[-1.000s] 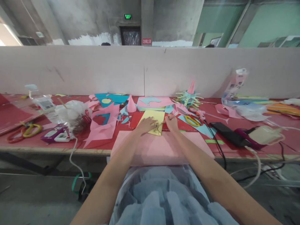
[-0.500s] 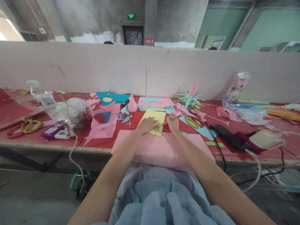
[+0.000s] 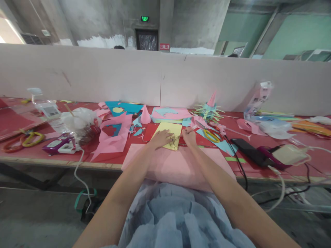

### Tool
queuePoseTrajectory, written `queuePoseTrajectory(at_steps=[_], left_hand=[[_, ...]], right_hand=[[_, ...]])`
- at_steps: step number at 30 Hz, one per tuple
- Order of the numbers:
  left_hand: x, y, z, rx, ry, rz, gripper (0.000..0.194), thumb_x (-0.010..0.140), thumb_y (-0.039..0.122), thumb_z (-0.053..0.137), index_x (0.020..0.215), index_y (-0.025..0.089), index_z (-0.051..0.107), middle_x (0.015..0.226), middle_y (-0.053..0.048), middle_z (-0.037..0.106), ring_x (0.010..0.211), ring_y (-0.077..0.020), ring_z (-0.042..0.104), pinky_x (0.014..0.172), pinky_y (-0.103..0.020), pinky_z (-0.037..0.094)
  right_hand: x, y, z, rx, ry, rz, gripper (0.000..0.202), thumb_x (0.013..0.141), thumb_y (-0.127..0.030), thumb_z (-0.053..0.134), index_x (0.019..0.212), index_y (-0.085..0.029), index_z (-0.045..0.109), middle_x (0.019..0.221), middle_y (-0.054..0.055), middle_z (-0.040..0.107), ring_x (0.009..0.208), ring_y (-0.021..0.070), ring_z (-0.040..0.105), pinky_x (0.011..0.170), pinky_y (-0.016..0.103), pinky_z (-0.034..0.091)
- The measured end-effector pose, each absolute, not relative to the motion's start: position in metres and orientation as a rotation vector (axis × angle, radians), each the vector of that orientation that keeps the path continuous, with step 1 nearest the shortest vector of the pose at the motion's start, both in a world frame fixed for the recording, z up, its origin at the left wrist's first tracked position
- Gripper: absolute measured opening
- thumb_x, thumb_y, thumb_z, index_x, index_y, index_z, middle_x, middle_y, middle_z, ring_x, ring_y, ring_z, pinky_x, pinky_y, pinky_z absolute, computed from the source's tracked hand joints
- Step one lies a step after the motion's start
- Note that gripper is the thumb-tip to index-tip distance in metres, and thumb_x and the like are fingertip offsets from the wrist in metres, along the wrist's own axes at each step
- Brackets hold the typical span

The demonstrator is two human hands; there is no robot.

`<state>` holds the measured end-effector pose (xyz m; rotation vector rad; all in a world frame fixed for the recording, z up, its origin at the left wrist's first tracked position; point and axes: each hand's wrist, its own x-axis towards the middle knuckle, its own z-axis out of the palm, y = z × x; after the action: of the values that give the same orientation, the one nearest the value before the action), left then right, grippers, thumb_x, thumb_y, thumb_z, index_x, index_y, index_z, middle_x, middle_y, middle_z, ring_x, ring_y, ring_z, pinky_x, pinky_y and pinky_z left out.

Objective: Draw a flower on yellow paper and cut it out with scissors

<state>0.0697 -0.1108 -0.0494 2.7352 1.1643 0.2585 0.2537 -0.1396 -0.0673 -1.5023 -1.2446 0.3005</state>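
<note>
A sheet of yellow paper (image 3: 168, 127) with dark curved lines drawn on its near right part lies in front of me, over red paper (image 3: 149, 132). My left hand (image 3: 162, 138) rests flat across it, fingers spread. At the sheet's right edge, my right hand (image 3: 189, 137) is closed in a writing grip on what looks like a slim pen, mostly hidden by the fingers, beside the drawn lines. Under my forearms lies a large pink sheet (image 3: 178, 165). Yellow-handled scissors (image 3: 211, 135) lie just right of my right hand.
A pink paper cone (image 3: 145, 115) and a cut pink sheet (image 3: 113, 143) lie to the left. Farther right are a fringed paper piece with a pink cone (image 3: 209, 111), a black phone (image 3: 249, 151) and cables. A power strip (image 3: 60, 144) and a plastic bottle (image 3: 46, 105) stand left.
The view has shifted slightly. My left hand stays on the yellow paper, and my right hand has moved only a little at its edge.
</note>
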Motion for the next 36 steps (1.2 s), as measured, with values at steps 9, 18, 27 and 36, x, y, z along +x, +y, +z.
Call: queuePoseTrajectory(at_steps=[9, 18, 27, 36], left_hand=[[0.07, -0.109, -0.051, 2.731, 1.163, 0.251, 0.046, 0.091, 0.049, 0.033, 0.132, 0.031, 0.044, 0.147, -0.002, 0.03, 0.134, -0.0229, 0.026, 0.108, -0.042, 0.02], [0.07, -0.111, -0.05, 2.708, 1.156, 0.283, 0.043, 0.091, 0.042, 0.034, 0.131, 0.029, 0.045, 0.146, -0.002, 0.032, 0.134, -0.0216, 0.028, 0.108, -0.042, 0.021], [0.067, -0.092, -0.054, 2.418, 1.423, 0.816, 0.044, 0.085, 0.01, 0.029, 0.116, 0.025, 0.057, 0.128, 0.001, 0.055, 0.122, -0.0147, 0.045, 0.109, -0.037, 0.025], [0.064, -0.087, -0.058, 2.398, 1.476, 0.828, 0.035, 0.084, 0.013, 0.037, 0.112, 0.022, 0.057, 0.122, -0.002, 0.057, 0.115, -0.0159, 0.05, 0.103, -0.031, 0.033]], right_hand=[[0.25, -0.144, -0.064, -1.48, -1.321, 0.302, 0.027, 0.076, -0.033, 0.046, 0.053, -0.024, 0.035, 0.039, -0.004, 0.05, 0.052, 0.0156, 0.055, 0.056, 0.024, 0.038], [0.251, -0.144, -0.065, -1.474, -1.296, 0.331, 0.028, 0.075, -0.033, 0.048, 0.053, -0.023, 0.036, 0.039, -0.005, 0.051, 0.048, 0.014, 0.053, 0.053, 0.024, 0.037], [0.259, -0.135, -0.068, -1.223, -0.833, 0.429, 0.017, 0.075, -0.028, 0.049, 0.06, -0.022, 0.043, 0.044, -0.004, 0.055, 0.039, 0.012, 0.048, 0.047, 0.025, 0.04], [0.258, -0.137, -0.065, -1.236, -0.786, 0.458, 0.018, 0.075, -0.025, 0.05, 0.061, -0.023, 0.04, 0.046, -0.002, 0.059, 0.036, 0.0103, 0.043, 0.044, 0.026, 0.039]])
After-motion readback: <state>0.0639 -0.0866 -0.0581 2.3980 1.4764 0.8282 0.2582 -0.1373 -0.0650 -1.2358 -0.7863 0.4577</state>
